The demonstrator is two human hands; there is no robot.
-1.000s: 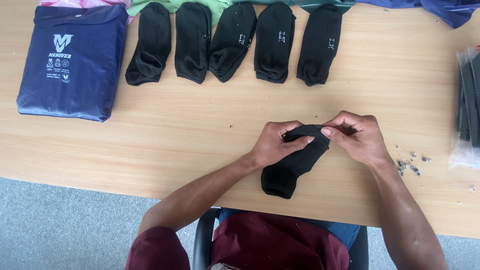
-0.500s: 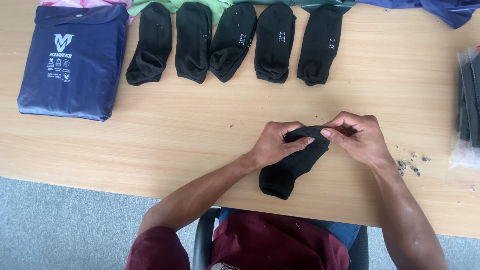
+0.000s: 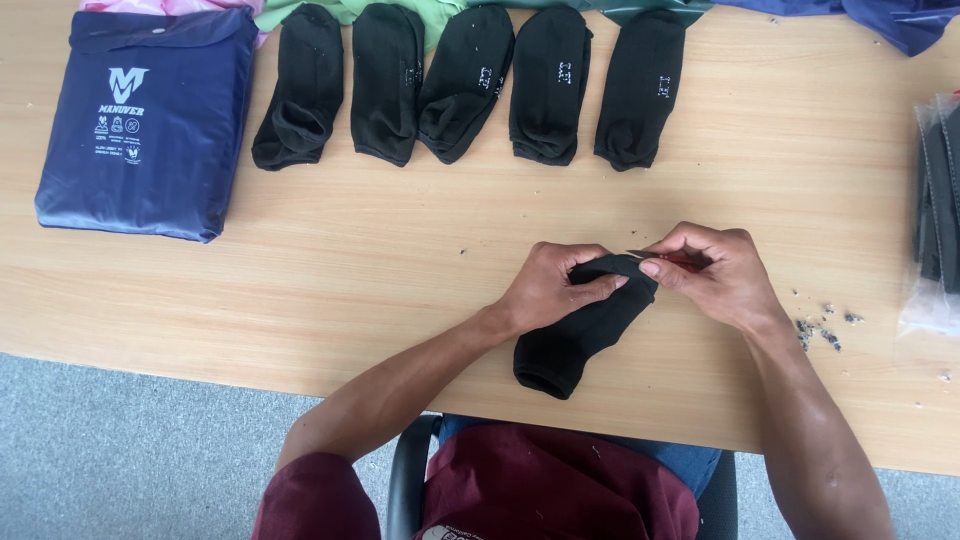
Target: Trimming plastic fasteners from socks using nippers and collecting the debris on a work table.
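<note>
Upper left of the frame: a navy flat pouch point(image 3: 145, 120) lay on the wooden tabletop point(image 3: 350, 270). Along the top edge, five black socks point(image 3: 467, 85) were set side by side. At the right edge lay clear plastic bags point(image 3: 935, 210), with dark lint scraps point(image 3: 822, 325) near them.

A flat, rectangular navy-blue package point(image 3: 145, 120) with a white emblem and small white print lies on the wooden table point(image 3: 330, 270) at ten o'clock, near the far left corner. At three o'clock, against the right edge, sits a clear plastic packet point(image 3: 935, 210) holding dark contents, only partly in view.
</note>
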